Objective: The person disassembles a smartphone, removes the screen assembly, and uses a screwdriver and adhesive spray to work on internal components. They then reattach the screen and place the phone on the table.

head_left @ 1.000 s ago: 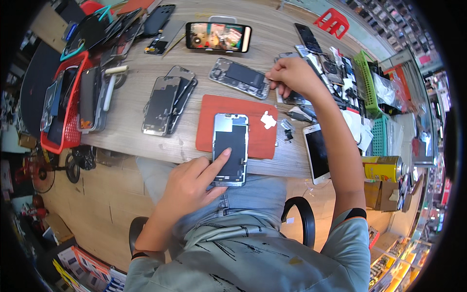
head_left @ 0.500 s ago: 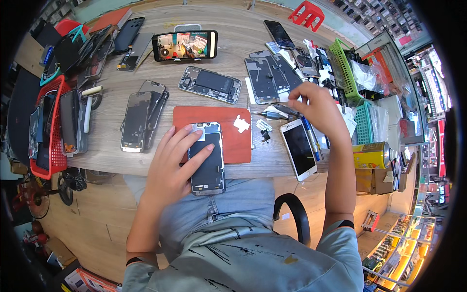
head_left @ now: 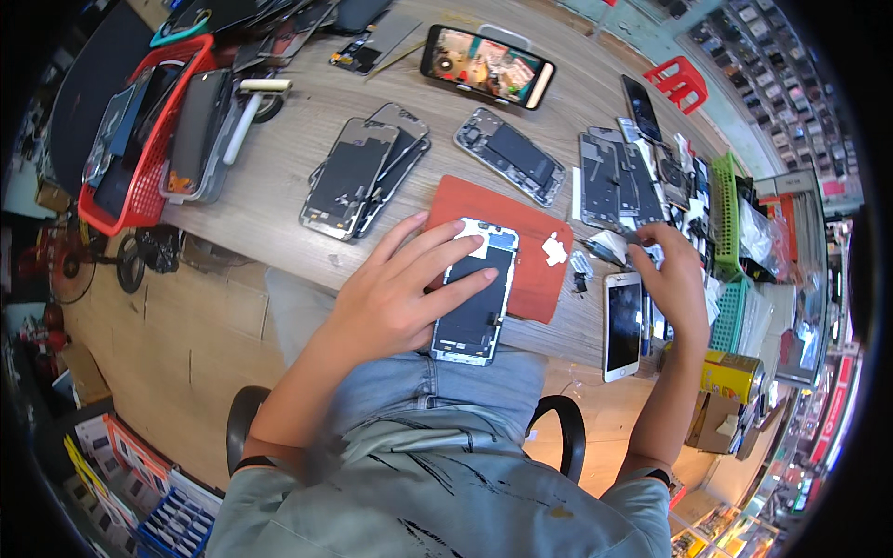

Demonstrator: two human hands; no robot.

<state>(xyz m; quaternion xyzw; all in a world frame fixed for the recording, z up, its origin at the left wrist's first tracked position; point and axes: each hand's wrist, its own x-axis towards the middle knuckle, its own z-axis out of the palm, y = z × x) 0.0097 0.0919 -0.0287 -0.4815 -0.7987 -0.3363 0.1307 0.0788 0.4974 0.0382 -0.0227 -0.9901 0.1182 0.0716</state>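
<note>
My left hand (head_left: 400, 288) lies with fingers spread over a phone screen assembly (head_left: 474, 307), its back side up at the front of the red mat (head_left: 553, 298). My right hand (head_left: 668, 270) is at the tools right of the mat, fingers curled on a small dark item that I cannot make out, just above a white phone (head_left: 621, 330). White scraps (head_left: 554, 248) lie on the mat. Behind it are an opened phone body (head_left: 509, 155) and screen parts (head_left: 600, 181). Another stack of screens (head_left: 346, 181) lies to the left.
A red basket (head_left: 139, 186) and clear bin (head_left: 191, 191) of phones sit left, with a white roller (head_left: 244, 126). A phone on a stand (head_left: 486, 67) stands behind. Green basket (head_left: 724, 214), teal basket (head_left: 727, 316) and yellow can (head_left: 730, 377) are right. The table edge (head_left: 233, 237) crosses before me.
My right hand has moved from the opened phone body down and right to the tools. My left fingers have spread farther up over the screen assembly. The view has shifted.
</note>
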